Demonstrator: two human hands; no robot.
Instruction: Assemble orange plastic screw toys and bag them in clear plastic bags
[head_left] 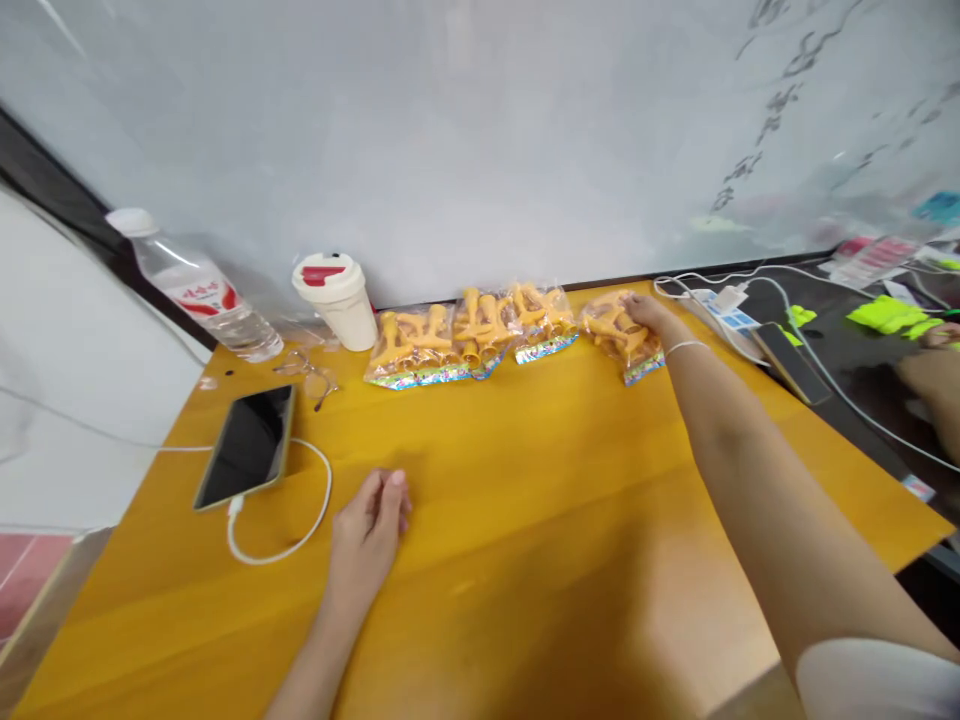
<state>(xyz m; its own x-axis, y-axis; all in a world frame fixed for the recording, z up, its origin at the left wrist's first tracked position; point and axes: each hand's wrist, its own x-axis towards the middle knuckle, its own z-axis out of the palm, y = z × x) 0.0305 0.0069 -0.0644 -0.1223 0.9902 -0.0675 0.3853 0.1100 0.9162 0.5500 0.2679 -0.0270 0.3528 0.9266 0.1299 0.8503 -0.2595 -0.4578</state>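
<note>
My right hand (648, 312) reaches to the back right of the table and grips a clear plastic bag of orange-yellow toy parts (616, 328). Left of it, along the whiteboard's foot, lie more such bags: one with a bright printed strip (541, 312), one in the middle (481, 325), and one farther left (414, 345). My left hand (369, 525) rests on the wooden table (480, 500) with its fingers curled in. No object shows in it. The charging cable beside the phone is the thing nearest to it.
A phone (250, 445) with a white cable (322, 500) lies at the left, near eyeglasses (311, 378), a water bottle (202, 290) and a lidded cup (341, 300). A dark table (862, 370) with cables and yellow-green pieces (889, 315) adjoins at the right, where another person's hand (934, 375) shows.
</note>
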